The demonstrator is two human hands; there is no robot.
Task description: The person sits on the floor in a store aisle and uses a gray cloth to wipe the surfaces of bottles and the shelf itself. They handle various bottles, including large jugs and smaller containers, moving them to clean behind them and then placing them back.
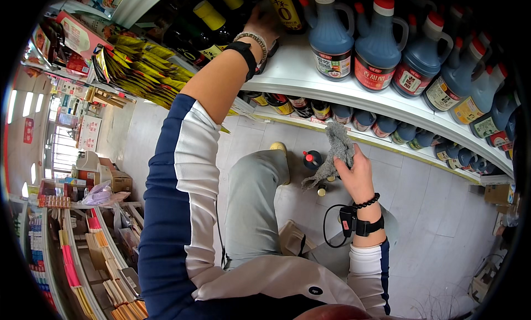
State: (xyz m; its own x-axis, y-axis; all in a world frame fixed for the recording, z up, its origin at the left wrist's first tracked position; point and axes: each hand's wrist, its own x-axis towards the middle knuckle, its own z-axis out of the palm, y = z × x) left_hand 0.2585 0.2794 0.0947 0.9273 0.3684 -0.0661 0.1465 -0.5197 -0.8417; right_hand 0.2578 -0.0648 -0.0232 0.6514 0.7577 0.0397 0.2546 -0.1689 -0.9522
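My left hand [263,23] reaches in among dark glass bottles with yellow caps [209,15] on the upper shelf; its fingers are blurred and in shadow, so its hold cannot be told. Right beside it stands a dark bottle with a black and yellow label [287,8]. My right hand [354,172] grips a crumpled grey cloth [332,154] above the floor. Below the cloth stand a dark bottle with a red cap [312,159] and another with a pale cap [322,190], partly hidden.
Red-capped plastic jugs [375,50] line the white upper shelf [290,73] to the right. More bottles fill the lower shelf [356,133]. Yellow and black packets [141,68] hang left of my left forearm. A beige stool or box [292,237] sits on the floor between my legs.
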